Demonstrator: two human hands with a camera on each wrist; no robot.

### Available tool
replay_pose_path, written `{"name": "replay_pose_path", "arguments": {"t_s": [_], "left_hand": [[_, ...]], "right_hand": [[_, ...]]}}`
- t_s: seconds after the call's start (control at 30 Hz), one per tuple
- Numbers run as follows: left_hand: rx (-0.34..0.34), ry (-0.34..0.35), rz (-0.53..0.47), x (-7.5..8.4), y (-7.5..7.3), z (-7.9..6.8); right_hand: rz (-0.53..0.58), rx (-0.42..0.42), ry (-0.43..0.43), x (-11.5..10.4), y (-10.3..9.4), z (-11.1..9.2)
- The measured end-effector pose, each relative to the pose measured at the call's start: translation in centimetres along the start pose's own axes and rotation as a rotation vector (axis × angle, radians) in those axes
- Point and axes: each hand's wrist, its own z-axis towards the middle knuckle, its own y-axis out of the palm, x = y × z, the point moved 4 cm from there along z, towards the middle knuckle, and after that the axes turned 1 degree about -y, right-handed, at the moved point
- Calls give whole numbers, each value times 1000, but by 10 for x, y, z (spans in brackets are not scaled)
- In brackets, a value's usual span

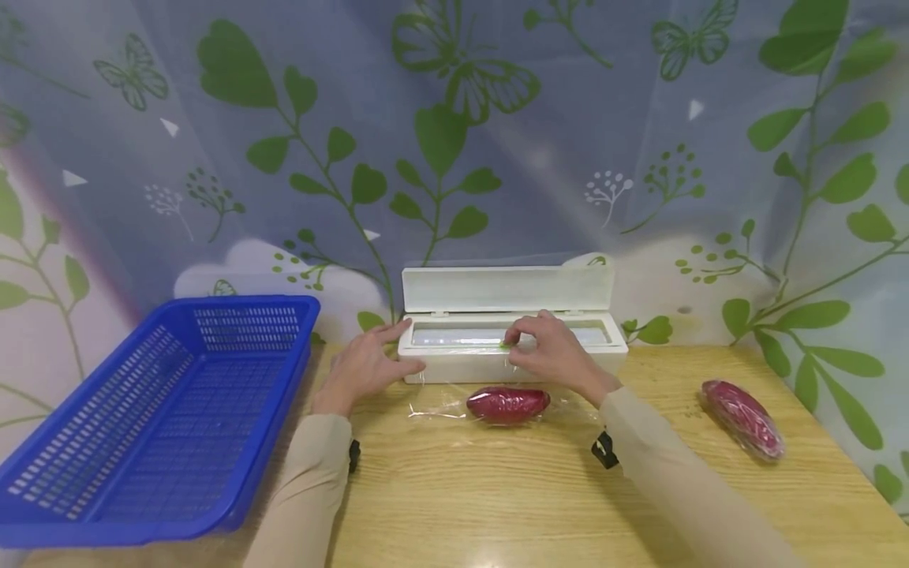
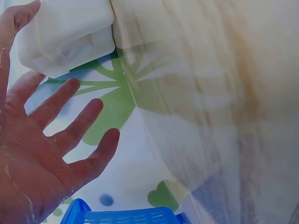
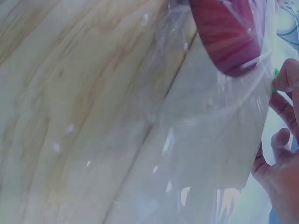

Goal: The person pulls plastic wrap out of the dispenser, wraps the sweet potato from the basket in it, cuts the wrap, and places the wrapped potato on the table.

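A white cling film dispenser (image 1: 454, 367) stands at the back of the table, its lid (image 1: 507, 289) raised and a roll of film (image 1: 454, 337) inside. My left hand (image 1: 365, 367) rests against its left end, thumb on the front; the left wrist view shows that hand's (image 2: 51, 135) fingers spread. At the front edge, right of middle, my right hand (image 1: 550, 351) pinches a small green slide cutter (image 1: 505, 345), seen also as a green bit (image 3: 275, 73) in the right wrist view. Clear film (image 3: 201, 140) stretches out from the dispenser, with a red-skinned sweet potato (image 1: 508, 405) on it.
To the right lies a second sweet potato (image 1: 742, 418), wrapped in film. A blue plastic basket (image 1: 284, 410) with slotted sides takes up the left. A patterned cloth (image 1: 540, 181) hangs right behind the dispenser, along the wooden table's (image 1: 454, 505) back edge.
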Motion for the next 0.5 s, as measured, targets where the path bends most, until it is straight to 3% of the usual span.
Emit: {"name": "replay_pose_path", "arguments": {"t_s": [0.5], "left_hand": [[18,-2,45,0,-2,-3]], "right_hand": [[-5,11,-35,4,-5,-5]]}}
